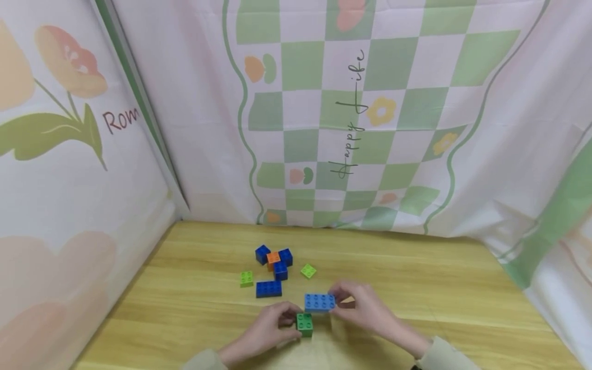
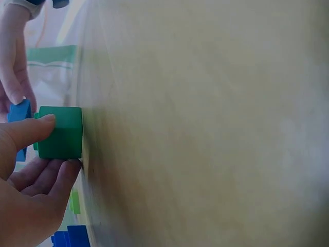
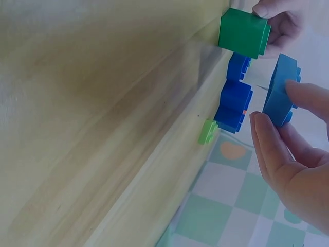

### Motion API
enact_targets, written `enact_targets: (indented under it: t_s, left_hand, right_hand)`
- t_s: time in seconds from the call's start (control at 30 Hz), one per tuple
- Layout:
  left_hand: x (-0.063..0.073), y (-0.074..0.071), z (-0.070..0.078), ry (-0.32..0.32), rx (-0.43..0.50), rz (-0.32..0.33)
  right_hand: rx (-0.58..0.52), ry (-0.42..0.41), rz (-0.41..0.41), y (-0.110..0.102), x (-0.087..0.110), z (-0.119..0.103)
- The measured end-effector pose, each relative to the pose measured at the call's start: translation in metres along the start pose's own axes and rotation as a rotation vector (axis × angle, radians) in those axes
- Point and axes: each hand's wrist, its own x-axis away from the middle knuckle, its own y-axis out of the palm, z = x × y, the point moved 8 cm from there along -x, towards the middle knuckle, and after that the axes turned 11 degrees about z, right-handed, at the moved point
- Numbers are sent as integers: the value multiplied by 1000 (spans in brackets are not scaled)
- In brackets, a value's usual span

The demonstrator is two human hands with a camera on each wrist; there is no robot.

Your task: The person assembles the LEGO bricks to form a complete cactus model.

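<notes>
On the table near its front, my left hand [image 1: 273, 326] grips a green two-by-two block [image 1: 304, 326], thumb on one side and fingers on the other. The block stands studs up on the wood. My right hand [image 1: 363, 306] pinches a flat light-blue two-by-four brick [image 1: 319, 302] by its right end. In the right wrist view this blue brick [image 3: 281, 90] is held up off the table, a little higher than the green block [image 3: 242, 33]. From the head view it sits just behind and right of the green block, studs up.
Behind the hands lie a dark blue long brick [image 1: 269, 289], several dark blue blocks [image 1: 280, 270] around an orange block [image 1: 273, 260], and two lime green bricks, one left [image 1: 246, 278] and one right [image 1: 308, 271]. A patterned curtain [image 1: 342, 195] hangs along the table's back edge.
</notes>
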Motion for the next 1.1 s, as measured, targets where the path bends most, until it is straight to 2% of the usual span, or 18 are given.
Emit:
enact_targets:
  t_s: [0.5,0.7,1.1]
  left_hand:
    - [2,-1,4,-21,-29,20]
    - [3,-1,7,-29,-33,19]
    - [2,-1,8,-21,-30,22]
  right_hand:
    - [-24,-83,-3,7,7,-11]
    - [-26,-48,-18,14,9,-7]
    - [-30,-29,-44,18,9,-8]
